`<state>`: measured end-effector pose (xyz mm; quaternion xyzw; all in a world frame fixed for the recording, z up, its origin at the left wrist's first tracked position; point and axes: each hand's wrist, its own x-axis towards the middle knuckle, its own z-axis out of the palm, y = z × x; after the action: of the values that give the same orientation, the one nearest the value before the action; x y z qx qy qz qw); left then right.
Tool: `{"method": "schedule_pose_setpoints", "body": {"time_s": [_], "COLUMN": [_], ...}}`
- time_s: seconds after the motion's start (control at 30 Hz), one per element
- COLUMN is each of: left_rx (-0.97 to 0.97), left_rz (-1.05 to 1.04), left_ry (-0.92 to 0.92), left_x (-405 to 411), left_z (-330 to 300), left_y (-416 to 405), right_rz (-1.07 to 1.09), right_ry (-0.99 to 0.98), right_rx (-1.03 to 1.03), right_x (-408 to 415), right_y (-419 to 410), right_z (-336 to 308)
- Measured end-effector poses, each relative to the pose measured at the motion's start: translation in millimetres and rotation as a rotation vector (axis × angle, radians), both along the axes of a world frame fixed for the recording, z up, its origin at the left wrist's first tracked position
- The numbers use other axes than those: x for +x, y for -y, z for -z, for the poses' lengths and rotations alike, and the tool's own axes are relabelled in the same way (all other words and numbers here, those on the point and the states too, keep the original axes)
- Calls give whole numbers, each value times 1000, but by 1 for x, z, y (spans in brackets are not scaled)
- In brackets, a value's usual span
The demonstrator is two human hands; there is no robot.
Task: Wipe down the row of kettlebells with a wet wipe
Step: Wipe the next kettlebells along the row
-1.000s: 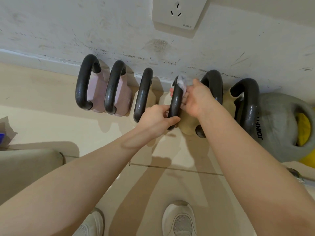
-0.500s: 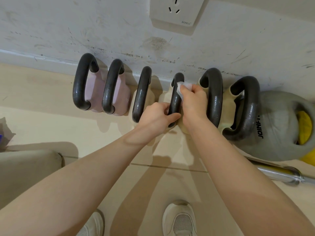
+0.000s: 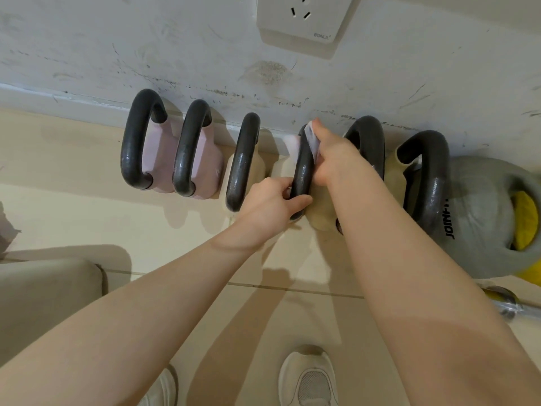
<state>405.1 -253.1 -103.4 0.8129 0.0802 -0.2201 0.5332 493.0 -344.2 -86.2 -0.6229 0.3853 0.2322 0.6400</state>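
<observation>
Several kettlebells with dark handles stand in a row along the wall: two pink ones (image 3: 156, 159) at the left, cream ones to their right. My left hand (image 3: 273, 205) grips the near end of the fourth kettlebell's handle (image 3: 303, 171). My right hand (image 3: 330, 155) presses a white wet wipe (image 3: 311, 140) against the far right side of that same handle. A fifth handle (image 3: 371, 142) and a sixth (image 3: 430, 177) lie right of my right arm.
A large grey kettlebell (image 3: 486, 215) marked JOINFIT sits at the far right, with something yellow (image 3: 527, 221) behind it. A chrome bar end (image 3: 509, 306) lies on the floor at right. A padded grey cushion (image 3: 46, 294) is at left. My shoes (image 3: 310, 379) are below. A wall socket (image 3: 304, 22) is above.
My right hand with the wipe slid toward me along the fourth handle, then back up to its far end. My left hand kept its grip on the near end.
</observation>
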Motion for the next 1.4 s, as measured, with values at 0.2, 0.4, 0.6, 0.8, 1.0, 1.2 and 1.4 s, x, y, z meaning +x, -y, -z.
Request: {"method": "schedule_pose_setpoints", "body": {"time_s": [0.2,0.4,0.6,0.8,1.0,1.2,1.4], "left_rx": [-121,-376,-392,-398,-394,-368,-299], "left_rz": [-95,-318,-416,-385,-377,-398,-427], "left_ry": [-96,-324,-246,-228,-221,-196,-171], "left_x": [-2,-5,7,-3,-5,-10,-5], "left_z": [-4,-20,-39,-35,-30,-21,-23], "left_y": [-3,-3,-11,-13,-13,-9,-7], "right_rz": [-112,-190,-339,-160,-405,-301,-333], "right_ry": [-108,-22,123,92,235,150,382], "right_rx": [-42,-115,-144,-86,-81,-287,-564], "right_x": [-18,-32,-80,-43,-100,-43,-84], "right_y": [1,-1,3,0,10,4,-11], "right_z": [5,6,6,13,24,11,30]}}
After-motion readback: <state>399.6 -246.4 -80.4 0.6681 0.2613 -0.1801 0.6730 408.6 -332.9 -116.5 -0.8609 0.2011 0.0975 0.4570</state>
